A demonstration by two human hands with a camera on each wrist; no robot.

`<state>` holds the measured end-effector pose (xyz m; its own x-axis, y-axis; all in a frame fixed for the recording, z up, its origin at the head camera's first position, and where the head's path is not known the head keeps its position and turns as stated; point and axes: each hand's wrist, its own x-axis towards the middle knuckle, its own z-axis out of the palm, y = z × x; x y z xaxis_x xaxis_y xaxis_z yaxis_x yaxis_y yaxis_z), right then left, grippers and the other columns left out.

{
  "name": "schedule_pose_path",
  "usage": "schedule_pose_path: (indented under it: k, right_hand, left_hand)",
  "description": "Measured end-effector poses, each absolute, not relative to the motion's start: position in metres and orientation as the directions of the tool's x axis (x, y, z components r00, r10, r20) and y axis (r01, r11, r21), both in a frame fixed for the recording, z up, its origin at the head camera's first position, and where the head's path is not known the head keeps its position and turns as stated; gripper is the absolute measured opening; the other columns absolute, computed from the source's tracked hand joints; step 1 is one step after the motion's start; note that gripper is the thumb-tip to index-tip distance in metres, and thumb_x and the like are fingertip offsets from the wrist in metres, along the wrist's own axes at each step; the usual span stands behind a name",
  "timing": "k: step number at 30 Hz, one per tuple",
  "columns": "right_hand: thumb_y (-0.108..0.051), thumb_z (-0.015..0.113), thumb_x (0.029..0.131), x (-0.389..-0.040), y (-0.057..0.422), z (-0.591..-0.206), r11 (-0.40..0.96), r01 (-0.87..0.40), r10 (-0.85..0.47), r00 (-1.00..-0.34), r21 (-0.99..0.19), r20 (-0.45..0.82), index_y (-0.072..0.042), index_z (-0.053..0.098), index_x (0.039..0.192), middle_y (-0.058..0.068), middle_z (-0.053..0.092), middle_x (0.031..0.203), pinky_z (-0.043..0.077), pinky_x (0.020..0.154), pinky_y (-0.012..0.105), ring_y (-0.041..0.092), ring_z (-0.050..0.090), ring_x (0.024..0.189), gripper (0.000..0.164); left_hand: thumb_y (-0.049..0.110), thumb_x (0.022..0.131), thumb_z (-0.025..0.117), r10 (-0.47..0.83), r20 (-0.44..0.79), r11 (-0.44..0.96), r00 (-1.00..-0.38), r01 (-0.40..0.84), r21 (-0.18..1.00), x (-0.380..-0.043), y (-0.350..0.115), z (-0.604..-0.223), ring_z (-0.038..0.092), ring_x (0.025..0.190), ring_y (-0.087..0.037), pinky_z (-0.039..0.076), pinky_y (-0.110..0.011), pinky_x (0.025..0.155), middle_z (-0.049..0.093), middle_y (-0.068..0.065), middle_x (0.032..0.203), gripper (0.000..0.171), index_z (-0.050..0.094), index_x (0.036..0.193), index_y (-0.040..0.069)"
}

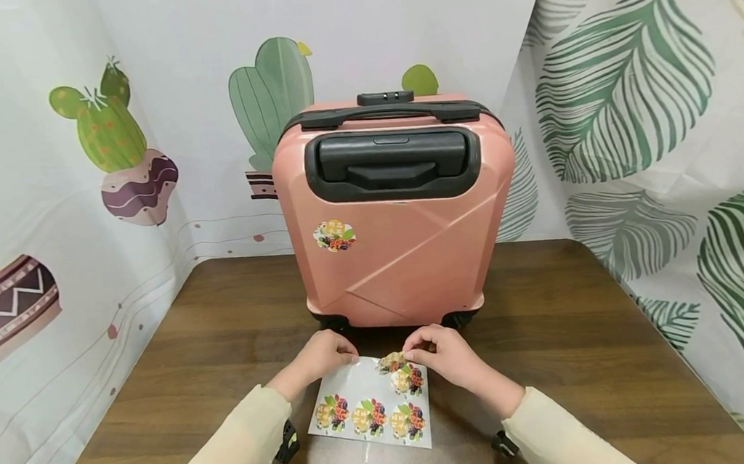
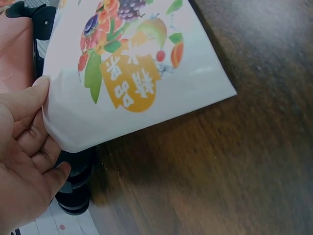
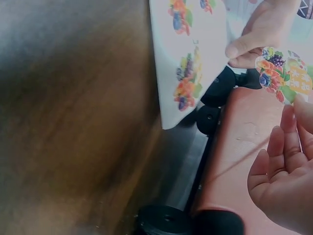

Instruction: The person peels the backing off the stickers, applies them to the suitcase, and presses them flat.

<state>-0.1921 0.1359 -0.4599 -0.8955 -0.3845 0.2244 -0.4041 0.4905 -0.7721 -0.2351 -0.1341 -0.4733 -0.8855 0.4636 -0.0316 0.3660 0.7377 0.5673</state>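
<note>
In the head view my left hand (image 1: pixel 325 354) pinches the upper left edge of a white sticker sheet (image 1: pixel 351 383). Several round fruit stickers with orange labels remain on it, a row of them along the near edge. My right hand (image 1: pixel 450 357) holds a loose fruit sticker (image 1: pixel 392 362) between thumb and fingertip above the sheet's far right corner. The right wrist view shows that loose sticker (image 3: pixel 279 73) apart from the sheet. A pink suitcase (image 1: pixel 400 259) stands upright just beyond both hands, with a matching sticker (image 1: pixel 334 236) on its front at the upper left.
The suitcase bears a black handle recess (image 1: pixel 393 165) and small black wheels (image 1: pixel 460 319) at its base. It stands on a brown wooden table (image 1: pixel 222 331). Behind hangs a white cloth (image 1: pixel 187 50) printed with cacti and leaves. Black straps (image 1: pixel 287 442) circle the wrists.
</note>
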Motion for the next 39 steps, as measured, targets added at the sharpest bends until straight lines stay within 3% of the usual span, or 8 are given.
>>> schedule_pose_path:
  k: [9,20,22,27,29,39]
  right_hand:
    - [-0.018,0.074,0.094,-0.188,0.137,-0.438,0.496,-0.396,-0.370,-0.901,-0.773,0.224,-0.013,0.075,0.092,0.001,0.069,0.090,0.045,0.071,0.021,-0.002,0.049,0.081,0.006]
    - [-0.014,0.079,0.088,-0.183,0.138,-0.407,0.538,-0.448,-0.287,-0.894,-0.714,0.345,-0.015,0.075,0.087,-0.003,0.070,0.086,0.047,0.074,0.025,0.008,0.052,0.083,0.004]
    - [-0.015,0.079,0.089,-0.182,0.139,-0.397,0.547,-0.430,-0.262,-0.903,-0.719,0.340,-0.014,0.076,0.087,-0.003,0.068,0.084,0.043,0.082,0.029,0.006,0.052,0.081,0.004]
    - [-0.019,0.079,0.089,-0.178,0.140,-0.370,0.560,-0.408,-0.207,-0.912,-0.721,0.355,-0.013,0.077,0.089,-0.001,0.070,0.086,0.046,0.085,0.029,0.003,0.055,0.082,0.006]
    - [-0.020,0.079,0.089,-0.176,0.141,-0.360,0.552,-0.403,-0.183,-0.912,-0.730,0.366,-0.013,0.077,0.089,0.000,0.071,0.089,0.051,0.076,0.025,0.006,0.056,0.083,0.008]
    - [-0.016,0.078,0.090,-0.179,0.143,-0.336,0.555,-0.366,-0.129,-0.925,-0.747,0.357,-0.012,0.077,0.093,0.005,0.068,0.090,0.049,0.075,0.024,0.009,0.055,0.081,0.005]
  left_hand:
    - [0.010,0.091,0.073,0.447,-0.039,0.750,-0.894,0.350,0.561,-0.236,-0.134,-0.474,0.059,0.070,-0.005,0.046,-0.021,0.062,0.079,-0.006,0.087,0.009,0.080,0.087,0.006]
    - [0.009,0.091,0.074,0.465,-0.027,0.743,-0.885,0.374,0.556,-0.234,-0.137,-0.476,0.054,0.066,-0.003,0.044,-0.019,0.060,0.079,-0.005,0.085,0.009,0.080,0.085,0.006]
    - [0.010,0.091,0.074,0.465,-0.027,0.741,-0.885,0.373,0.558,-0.234,-0.137,-0.475,0.054,0.067,-0.003,0.044,-0.019,0.060,0.079,-0.005,0.085,0.009,0.080,0.085,0.006]
    - [0.011,0.091,0.074,0.472,-0.017,0.737,-0.881,0.383,0.557,-0.235,-0.136,-0.475,0.053,0.067,-0.003,0.043,-0.019,0.060,0.079,-0.005,0.085,0.009,0.080,0.086,0.006]
    - [0.011,0.091,0.074,0.478,-0.008,0.734,-0.878,0.395,0.552,-0.236,-0.136,-0.474,0.053,0.067,-0.003,0.043,-0.019,0.060,0.079,-0.005,0.085,0.009,0.080,0.086,0.007]
    - [0.011,0.091,0.074,0.477,-0.008,0.744,-0.879,0.399,0.536,-0.236,-0.133,-0.470,0.052,0.066,-0.003,0.042,-0.019,0.060,0.079,-0.004,0.085,0.009,0.080,0.086,0.007]
